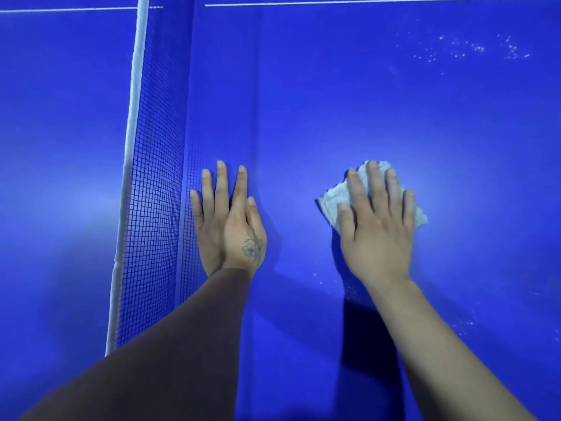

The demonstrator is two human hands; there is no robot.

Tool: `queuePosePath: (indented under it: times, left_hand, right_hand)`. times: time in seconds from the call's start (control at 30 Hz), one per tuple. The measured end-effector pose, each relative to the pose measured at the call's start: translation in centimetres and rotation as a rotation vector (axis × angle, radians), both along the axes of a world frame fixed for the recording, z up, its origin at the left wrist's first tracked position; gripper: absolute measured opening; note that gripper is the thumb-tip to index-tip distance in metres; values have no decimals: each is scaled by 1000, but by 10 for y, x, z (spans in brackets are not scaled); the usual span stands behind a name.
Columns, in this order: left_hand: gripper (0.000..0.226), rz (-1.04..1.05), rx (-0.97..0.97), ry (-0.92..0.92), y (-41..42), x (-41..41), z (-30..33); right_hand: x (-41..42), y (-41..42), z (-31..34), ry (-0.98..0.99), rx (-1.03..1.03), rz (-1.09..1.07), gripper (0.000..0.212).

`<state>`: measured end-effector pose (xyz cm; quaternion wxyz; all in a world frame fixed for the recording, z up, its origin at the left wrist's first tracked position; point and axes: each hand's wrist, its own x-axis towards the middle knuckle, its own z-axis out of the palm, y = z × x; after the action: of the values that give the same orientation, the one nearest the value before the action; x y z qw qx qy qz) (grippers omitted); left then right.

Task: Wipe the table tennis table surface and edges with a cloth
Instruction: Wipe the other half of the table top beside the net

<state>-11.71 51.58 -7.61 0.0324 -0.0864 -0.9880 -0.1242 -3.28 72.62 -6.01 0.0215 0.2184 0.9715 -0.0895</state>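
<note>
The blue table tennis table (pixel 349 101) fills the view. My right hand (pixel 376 226) lies flat with straight fingers on a folded grey cloth (pixel 334 197) and presses it onto the table surface right of centre. Parts of the cloth stick out past the fingers at the top, left and right. My left hand (pixel 227 220) rests flat on the table with straight fingers, just right of the net (pixel 151 208); a brown sleeve covers that arm up to the wrist.
The net with its white top band (pixel 133 117) runs from bottom left to the top. White specks of dust lie at the upper right (pixel 473 50) and near my right wrist (pixel 352 287). A white line (pixel 364 2) crosses the far end.
</note>
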Motion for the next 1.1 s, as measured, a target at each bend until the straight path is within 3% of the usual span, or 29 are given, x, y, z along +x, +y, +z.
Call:
queuePosePath:
  times: [0.13,0.27,0.47,0.67,0.9,1.1]
  left_hand:
    - [55,-8,20,4,0,1,0]
    - [54,-24,36,39,-1,-1,-1]
    - [52,-19,71,57,-2,-1,-2]
    - [54,-6,66,40,-2,1,-1]
    - [55,-3,34,59,-3,-1,-4]
    - [55,-1,48,69,-2,1,-5]
  right_hand:
    - [-39,-4,-4,32,-51,-161,61]
    - [-59,-40,-4,44,-67,-139,63]
    - [18,-96,2,32,-76,60,58]
    - [66,-61,3,-9,-58,73,58]
    - [6,-32,-9,40,5,-165,60]
    - [-10,-88,-9,64,-34,-73,61]
